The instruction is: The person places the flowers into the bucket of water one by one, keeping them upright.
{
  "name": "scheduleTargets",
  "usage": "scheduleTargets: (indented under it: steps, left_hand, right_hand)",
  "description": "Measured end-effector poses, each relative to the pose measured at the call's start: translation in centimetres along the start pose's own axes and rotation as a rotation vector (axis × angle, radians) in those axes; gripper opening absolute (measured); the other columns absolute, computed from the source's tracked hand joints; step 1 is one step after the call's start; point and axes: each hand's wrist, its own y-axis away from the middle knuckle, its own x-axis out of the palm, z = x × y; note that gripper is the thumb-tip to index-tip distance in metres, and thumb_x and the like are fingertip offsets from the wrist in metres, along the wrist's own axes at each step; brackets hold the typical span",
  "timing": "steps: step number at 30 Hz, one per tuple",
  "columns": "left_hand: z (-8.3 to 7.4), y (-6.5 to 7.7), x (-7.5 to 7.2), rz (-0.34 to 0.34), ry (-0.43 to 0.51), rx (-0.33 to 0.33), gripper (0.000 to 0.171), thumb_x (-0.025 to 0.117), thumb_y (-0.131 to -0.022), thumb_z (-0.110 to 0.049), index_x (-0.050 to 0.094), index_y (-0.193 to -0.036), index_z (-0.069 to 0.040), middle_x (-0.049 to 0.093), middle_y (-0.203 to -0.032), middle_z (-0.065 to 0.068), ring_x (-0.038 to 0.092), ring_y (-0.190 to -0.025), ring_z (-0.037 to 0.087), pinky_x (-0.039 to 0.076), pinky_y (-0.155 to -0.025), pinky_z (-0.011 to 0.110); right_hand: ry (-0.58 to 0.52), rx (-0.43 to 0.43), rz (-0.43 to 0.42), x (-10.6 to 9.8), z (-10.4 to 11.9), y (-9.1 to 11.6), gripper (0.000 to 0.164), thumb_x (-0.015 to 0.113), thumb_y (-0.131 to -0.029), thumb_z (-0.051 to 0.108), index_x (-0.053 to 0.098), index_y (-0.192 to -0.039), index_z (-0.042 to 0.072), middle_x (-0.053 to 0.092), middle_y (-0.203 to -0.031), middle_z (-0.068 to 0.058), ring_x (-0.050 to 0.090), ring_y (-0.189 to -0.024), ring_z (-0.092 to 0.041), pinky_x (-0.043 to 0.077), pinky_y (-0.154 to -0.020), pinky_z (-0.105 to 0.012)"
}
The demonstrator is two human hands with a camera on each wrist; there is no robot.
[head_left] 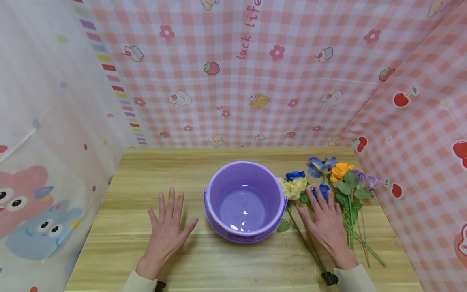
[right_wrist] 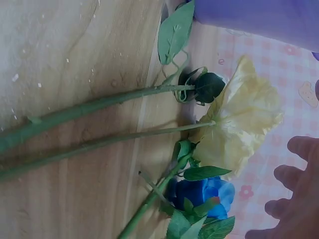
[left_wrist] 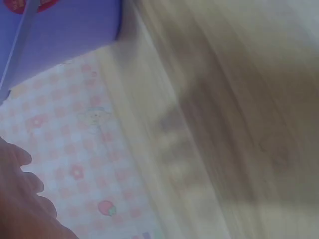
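A purple bucket [head_left: 221, 194] stands upright mid-table with its handle lowered toward the near side. Bright reflections show on its bottom; whether they come from water I cannot tell. My left hand [head_left: 168, 227] is left of it, palm down, fingers spread and holding nothing. On the other side, my right hand [head_left: 326, 227] is spread over the artificial flowers, its fingertips by a blue rose [head_left: 322, 190]; contact is unclear. Around it lie a pale yellow flower [right_wrist: 239, 119], another blue rose [head_left: 294, 175], an orange flower [head_left: 341, 171], a blue-violet iris [head_left: 322, 166] and a lilac flower [head_left: 366, 180].
Green stems [head_left: 352, 227] point toward the near right of the wooden table [head_left: 138, 170]. Pink checked cloth [head_left: 237, 85] hangs behind and on the right, and a white printed cloth [head_left: 54, 121] on the left. Dark bands sit by both wrists.
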Motion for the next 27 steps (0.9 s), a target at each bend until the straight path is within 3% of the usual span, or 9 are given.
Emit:
scheduleTargets:
  steps: [13, 20, 27]
  left_hand:
    - [-3.0, -1.0, -1.8, -0.089, 0.119, 0.06, 0.086, 0.044, -0.103, -0.062, 0.019, -0.166, -0.009, 0.002, -0.173, 0.016, -0.006, -0.156, 0.044, 0.0, -0.115, 0.081]
    - [-4.6, -1.6, -2.3, -0.124, 0.176, 0.112, 0.088, 0.035, -0.103, -0.069, 0.019, -0.166, -0.01, 0.004, -0.173, 0.016, -0.005, -0.157, 0.041, -0.001, -0.117, 0.079]
    - [-5.8, -2.1, -2.1, -0.137, 0.194, 0.144, 0.094, 0.026, -0.101, -0.076, 0.023, -0.165, -0.007, 0.007, -0.173, 0.016, 0.004, -0.156, 0.047, 0.001, -0.117, 0.078]
  right_hand:
    - [-0.253, 0.044, -0.011, 0.5, 0.0, 0.8, 0.068, 0.059, -0.105, 0.043, 0.041, -0.158, 0.004, 0.033, -0.165, -0.022, 0.026, -0.151, -0.048, 0.024, -0.116, -0.074]
    - [-0.309, 0.056, -0.065, 0.9, -0.1, 1.3, 0.061, 0.066, -0.103, 0.035, 0.051, -0.151, 0.001, 0.049, -0.152, -0.027, 0.046, -0.137, -0.051, 0.039, -0.107, -0.073]
    - [-0.412, 0.165, -0.008, 1.3, -0.4, 1.4, 0.056, 0.068, -0.102, 0.032, 0.055, -0.146, -0.001, 0.06, -0.14, -0.027, 0.061, -0.123, -0.046, 0.056, -0.098, -0.06]
